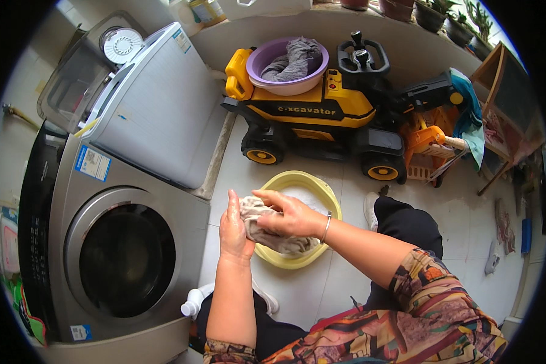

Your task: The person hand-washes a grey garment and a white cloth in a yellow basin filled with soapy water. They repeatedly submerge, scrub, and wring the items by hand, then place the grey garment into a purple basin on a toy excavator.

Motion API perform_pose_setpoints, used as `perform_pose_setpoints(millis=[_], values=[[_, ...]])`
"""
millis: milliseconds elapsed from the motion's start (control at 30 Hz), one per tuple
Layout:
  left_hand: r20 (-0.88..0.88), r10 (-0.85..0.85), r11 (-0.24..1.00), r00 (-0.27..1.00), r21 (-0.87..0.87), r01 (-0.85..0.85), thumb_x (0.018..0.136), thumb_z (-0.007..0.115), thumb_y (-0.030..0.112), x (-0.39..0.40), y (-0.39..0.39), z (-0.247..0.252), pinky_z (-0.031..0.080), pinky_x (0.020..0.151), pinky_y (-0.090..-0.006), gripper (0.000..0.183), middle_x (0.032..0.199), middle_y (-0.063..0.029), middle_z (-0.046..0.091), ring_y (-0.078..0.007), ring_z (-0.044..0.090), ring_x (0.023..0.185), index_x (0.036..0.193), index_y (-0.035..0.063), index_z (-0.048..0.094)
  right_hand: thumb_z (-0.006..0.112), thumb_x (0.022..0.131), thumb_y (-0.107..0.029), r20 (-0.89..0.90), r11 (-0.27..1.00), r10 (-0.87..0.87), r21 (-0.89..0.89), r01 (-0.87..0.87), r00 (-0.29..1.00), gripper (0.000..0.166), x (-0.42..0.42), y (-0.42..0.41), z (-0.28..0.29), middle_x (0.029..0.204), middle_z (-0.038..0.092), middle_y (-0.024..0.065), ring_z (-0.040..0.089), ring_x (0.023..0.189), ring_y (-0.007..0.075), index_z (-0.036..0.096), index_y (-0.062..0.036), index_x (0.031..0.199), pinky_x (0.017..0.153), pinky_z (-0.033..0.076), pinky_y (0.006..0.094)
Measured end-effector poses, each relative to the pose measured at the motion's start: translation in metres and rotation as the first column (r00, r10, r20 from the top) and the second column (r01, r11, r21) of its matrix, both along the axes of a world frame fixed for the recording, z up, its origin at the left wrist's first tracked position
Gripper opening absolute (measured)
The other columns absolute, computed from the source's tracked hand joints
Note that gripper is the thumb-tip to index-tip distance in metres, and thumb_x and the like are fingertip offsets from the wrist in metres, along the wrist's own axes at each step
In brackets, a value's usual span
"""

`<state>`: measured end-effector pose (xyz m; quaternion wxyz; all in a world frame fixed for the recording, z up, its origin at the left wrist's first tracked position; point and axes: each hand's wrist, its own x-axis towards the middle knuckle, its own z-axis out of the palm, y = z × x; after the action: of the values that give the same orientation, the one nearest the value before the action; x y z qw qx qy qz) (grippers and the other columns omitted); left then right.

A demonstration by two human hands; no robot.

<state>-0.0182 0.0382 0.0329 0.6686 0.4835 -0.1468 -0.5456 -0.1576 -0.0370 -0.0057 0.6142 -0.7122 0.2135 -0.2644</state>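
Note:
A wet, pale cloth [280, 241] with greyish stains is bunched between my hands, above a yellow plastic basin [280, 263]. My left hand [235, 230] supports its left end, thumb pointing up and palm wet; the fingers are partly hidden. From the right, my right hand [291, 216] presses over the top of the cloth with its fingers bent round it. A metal bangle [326, 227] circles my right wrist. Whitish, sudsy water [307, 198] shows inside the basin, which rests on the tiled floor between my feet.
To the left stand a front-loading washing machine [127, 259] and a top-loading washer [159, 104] with its lid raised. A yellow ride-on toy excavator [309, 109] carries a purple basin [255, 68] with grey cloth [295, 59]. By my left leg is a white bottle [193, 305].

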Motion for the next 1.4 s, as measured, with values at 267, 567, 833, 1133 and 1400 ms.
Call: perform_pose_setpoints(millis=[267,567,833,1133,1400], values=[[0.286,-0.093,0.984,0.954,-0.118,0.131,0.091,0.056,0.05,0.001,0.004,0.011,0.047,0.074,-0.0267,0.052,0.097,-0.0049,0.059,-0.0119,0.057,0.087,0.106,0.0012,0.053,0.062,0.082,-0.023,-0.085,0.979,0.132,0.167,-0.116,0.988,0.023,0.002,0.007,0.012,0.082,0.067,0.0093,0.062,0.078,0.0179,0.063,-0.0047,0.097,0.072,0.049,0.0315],[0.425,-0.362,0.93,0.829,0.106,0.352,0.077,0.076,0.011,-0.013,0.012,-0.05,0.046,0.087,-0.0295,0.04,0.109,-0.0044,0.063,-0.0137,0.055,0.103,0.114,0.0048,0.062,0.054,0.083,-0.002,0.42,0.847,0.055,0.461,-0.265,0.906,0.021,-0.013,-0.014,0.078,0.093,0.063,0.0032,0.056,0.083,0.0092,0.06,-0.0009,0.104,0.075,0.048,0.0227],[0.495,-0.451,0.86,0.742,0.464,0.213,0.094,0.057,0.02,-0.013,0.021,-0.065,0.044,0.088,-0.0285,0.028,0.104,-0.0047,0.064,-0.0126,0.055,0.098,0.115,0.002,0.061,0.053,0.083,-0.003,0.497,0.727,-0.218,0.657,-0.2,0.84,0.022,-0.039,-0.027,0.101,0.095,0.061,0.0018,0.057,0.084,0.0091,0.058,-0.0038,0.104,0.076,0.047,0.0229],[0.177,-0.075,0.933,0.981,-0.335,0.132,0.095,0.048,0.019,-0.022,0.017,0.02,0.043,0.095,-0.033,0.034,0.115,-0.0116,0.06,-0.0218,0.057,0.107,0.12,-0.0042,0.054,0.063,0.066,-0.012,-0.041,0.944,-0.169,0.282,0.174,0.985,0.058,-0.047,-0.045,0.08,0.106,0.055,0.011,0.053,0.096,0.0188,0.044,0.0036,0.119,0.086,0.044,0.0291],[-0.33,-0.117,0.929,0.937,-0.369,-0.014,0.088,0.043,0.018,-0.01,0.005,0.008,0.042,0.099,-0.0417,0.034,0.113,-0.0143,0.063,-0.0294,0.057,0.109,0.112,-0.0013,0.058,0.076,0.068,-0.031,-0.234,0.989,0.131,0.098,-0.111,0.963,0.065,-0.035,-0.027,0.032,0.109,0.062,0.0168,0.058,0.102,0.027,0.052,-0.0013,0.121,0.09,0.043,0.0325]])
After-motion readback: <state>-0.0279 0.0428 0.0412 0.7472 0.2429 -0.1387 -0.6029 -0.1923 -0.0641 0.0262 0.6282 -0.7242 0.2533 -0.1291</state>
